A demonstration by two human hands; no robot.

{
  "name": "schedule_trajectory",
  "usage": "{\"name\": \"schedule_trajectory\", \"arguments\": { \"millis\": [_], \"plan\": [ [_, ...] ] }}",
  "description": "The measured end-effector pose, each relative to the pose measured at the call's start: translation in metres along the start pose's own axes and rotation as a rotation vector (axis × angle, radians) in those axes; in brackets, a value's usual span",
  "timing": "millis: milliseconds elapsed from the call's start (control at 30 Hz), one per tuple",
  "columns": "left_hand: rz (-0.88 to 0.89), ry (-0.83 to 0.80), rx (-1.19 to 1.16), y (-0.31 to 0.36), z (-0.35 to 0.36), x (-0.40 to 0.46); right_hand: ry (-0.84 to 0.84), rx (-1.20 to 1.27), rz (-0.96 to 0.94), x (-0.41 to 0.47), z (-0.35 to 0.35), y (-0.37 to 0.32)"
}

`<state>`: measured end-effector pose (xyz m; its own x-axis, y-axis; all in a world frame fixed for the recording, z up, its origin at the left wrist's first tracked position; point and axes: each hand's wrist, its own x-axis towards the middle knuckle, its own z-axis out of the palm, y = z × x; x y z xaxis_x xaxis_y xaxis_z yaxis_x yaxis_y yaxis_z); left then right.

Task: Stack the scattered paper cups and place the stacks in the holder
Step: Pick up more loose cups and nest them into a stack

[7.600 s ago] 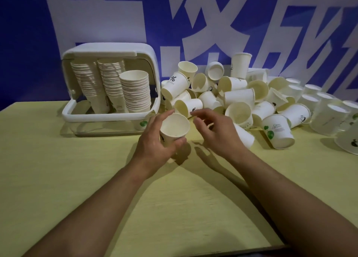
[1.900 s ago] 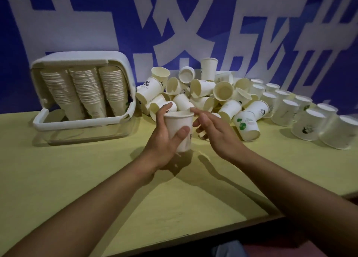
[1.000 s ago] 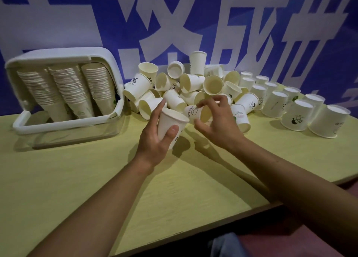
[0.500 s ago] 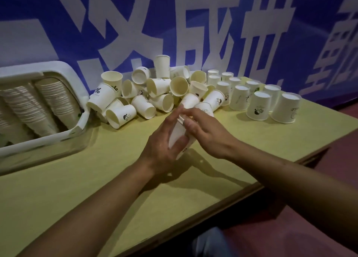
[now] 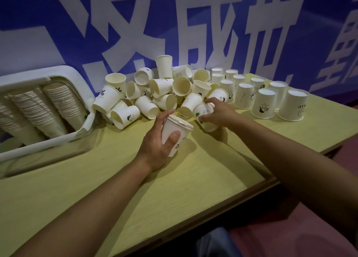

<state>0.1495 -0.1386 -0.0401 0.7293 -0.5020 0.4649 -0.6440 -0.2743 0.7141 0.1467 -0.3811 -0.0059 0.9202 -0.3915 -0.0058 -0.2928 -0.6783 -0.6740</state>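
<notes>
I am looking down at a yellow table (image 5: 120,189). Nearest me, my left hand (image 5: 155,146) is gripping a short stack of cups (image 5: 175,133), thumb on the near wall, fingers curling round the far side. Its long axis is leaning, rims pointing up and to the right, base toward my palm. Just beyond it, my right hand (image 5: 219,113) is closing round a single cup with a green leaf mark (image 5: 203,113) lying on its side at the pile's near edge. The loose cup pile (image 5: 160,94) is sprawling behind, mouths facing every way. To the right, upside-down cups (image 5: 263,104) are standing in rows. At far left, the white holder (image 5: 58,138) is carrying three leaning stacks.
</notes>
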Motion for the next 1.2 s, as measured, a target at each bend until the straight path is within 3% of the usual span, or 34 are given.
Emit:
{"name": "schedule_trajectory", "arguments": {
  "millis": [100, 267, 533, 633, 867, 1067, 1200],
  "plan": [
    [-0.004, -0.041, -0.015, 0.002, 0.003, 0.002, -0.024, 0.181, -0.045, -0.010, -0.011, 0.004],
    [-0.004, -0.140, -0.069, 0.012, 0.023, 0.014, 0.201, 0.523, -0.257, -0.054, -0.037, 0.007],
    [0.094, -0.128, -0.302, 0.050, 0.094, 0.052, 0.362, 0.450, -0.330, -0.094, -0.057, 0.032],
    [0.075, -0.027, -0.414, 0.054, 0.116, 0.067, 0.370, 0.333, -0.307, -0.098, -0.062, 0.051],
    [0.066, 0.035, -0.459, 0.036, 0.151, 0.078, 0.501, -0.181, -0.115, -0.059, -0.108, 0.083],
    [0.030, 0.059, -0.543, 0.020, 0.146, 0.074, 0.433, -0.712, 0.017, -0.022, -0.119, 0.092],
    [0.037, 0.029, -0.545, 0.022, 0.146, 0.073, 0.411, -0.732, 0.026, -0.006, -0.111, 0.095]
  ]
}}
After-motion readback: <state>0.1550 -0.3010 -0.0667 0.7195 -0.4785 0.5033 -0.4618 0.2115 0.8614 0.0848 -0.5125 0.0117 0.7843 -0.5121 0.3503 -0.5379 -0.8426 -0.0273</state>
